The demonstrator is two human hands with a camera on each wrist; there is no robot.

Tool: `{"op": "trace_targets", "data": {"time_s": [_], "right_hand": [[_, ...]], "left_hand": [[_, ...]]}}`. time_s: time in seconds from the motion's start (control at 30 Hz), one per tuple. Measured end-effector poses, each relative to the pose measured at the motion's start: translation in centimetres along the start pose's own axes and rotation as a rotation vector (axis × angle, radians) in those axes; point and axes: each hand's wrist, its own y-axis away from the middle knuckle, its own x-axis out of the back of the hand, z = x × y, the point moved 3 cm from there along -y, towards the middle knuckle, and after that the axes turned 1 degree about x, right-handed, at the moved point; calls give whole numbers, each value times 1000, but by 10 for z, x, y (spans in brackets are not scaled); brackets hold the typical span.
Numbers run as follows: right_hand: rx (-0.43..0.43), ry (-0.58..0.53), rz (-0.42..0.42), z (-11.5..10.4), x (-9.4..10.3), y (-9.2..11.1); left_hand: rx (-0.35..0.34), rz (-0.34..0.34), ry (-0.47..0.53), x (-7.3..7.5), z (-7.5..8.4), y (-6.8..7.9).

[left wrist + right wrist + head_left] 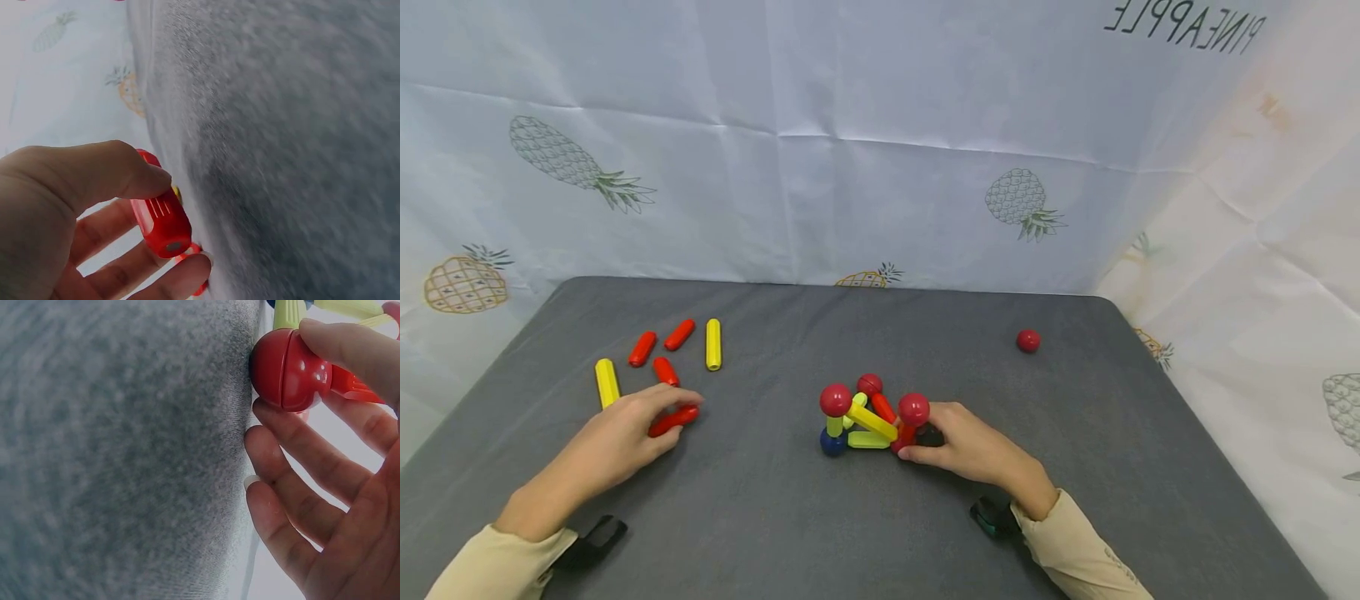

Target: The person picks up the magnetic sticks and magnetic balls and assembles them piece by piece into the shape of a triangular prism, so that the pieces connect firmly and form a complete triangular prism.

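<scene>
My left hand (613,437) pinches a short red rod (672,422) between thumb and fingers, at the left of the table. Up close in the left wrist view, the red rod (164,222) shows ridged sides and a small grey spot on its end. Near the middle stands a frame of balls joined by rods, with red balls (836,400), a dark blue ball (832,442), yellow rods (872,421) and red rods. My right hand (977,446) grips its lower right corner. There, thumb and fingertips hold a red ball (284,372); the other fingers are loosely bent.
Several loose rods lie at the left: red rods (642,348) and yellow rods (713,344), one partly behind my left hand. A single red ball (1028,340) sits at the back right. Behind the grey table (760,517) hangs a pineapple-print cloth (880,75).
</scene>
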Motion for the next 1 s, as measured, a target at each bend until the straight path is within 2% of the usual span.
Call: {"op": "trace_targets", "data": {"time_s": [0.37, 0.63, 0.83, 1.0], "right_hand": [[-8, 12, 2, 0, -2, 0], [-18, 6, -7, -1, -1, -1], [-25, -6, -9, -1, 0, -1], [-18, -15, -8, -1, -1, -1]], "left_hand": [[-82, 36, 45, 1, 23, -13], [-128, 120, 66, 0, 39, -20], [-217, 199, 93, -1, 53, -30], [-295, 231, 134, -2, 63, -39]]}}
